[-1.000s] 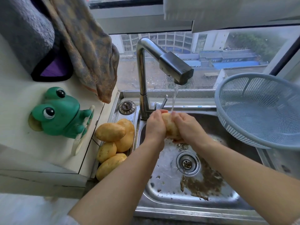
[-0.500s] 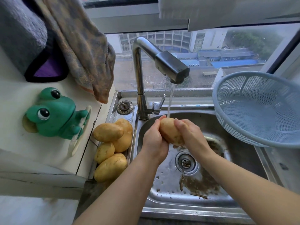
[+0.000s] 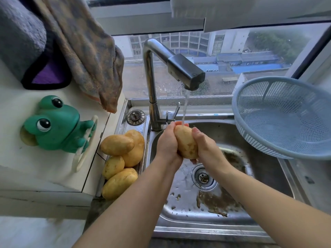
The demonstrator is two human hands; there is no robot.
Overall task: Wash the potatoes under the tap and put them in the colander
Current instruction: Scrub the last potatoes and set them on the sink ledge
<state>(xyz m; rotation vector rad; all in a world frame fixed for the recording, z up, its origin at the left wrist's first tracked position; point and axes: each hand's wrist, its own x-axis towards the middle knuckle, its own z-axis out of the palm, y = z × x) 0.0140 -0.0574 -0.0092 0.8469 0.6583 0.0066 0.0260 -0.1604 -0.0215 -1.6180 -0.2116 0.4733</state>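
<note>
A yellow potato [image 3: 185, 141] sits between both palms over the steel sink [image 3: 250, 169], with the tap [image 3: 185, 72] running a thin stream onto its top end. My left hand [image 3: 167, 142] grips its left side and my right hand [image 3: 204, 146] grips its right side. Several more potatoes [image 3: 121, 158] lie piled on the sink's left ledge. The blue colander [image 3: 284, 119] stands tilted at the right of the sink, with nothing in it.
A green frog holder [image 3: 57, 126] sits on the white counter at left. Towels [image 3: 86, 51] hang above it. A sink plug [image 3: 135, 117] lies behind the potato pile. Brown dirt lies around the drain [image 3: 203, 177]. The window is behind the tap.
Both hands have turned the potato under the stream, so more of its length shows between them now. The view has shifted slightly.
</note>
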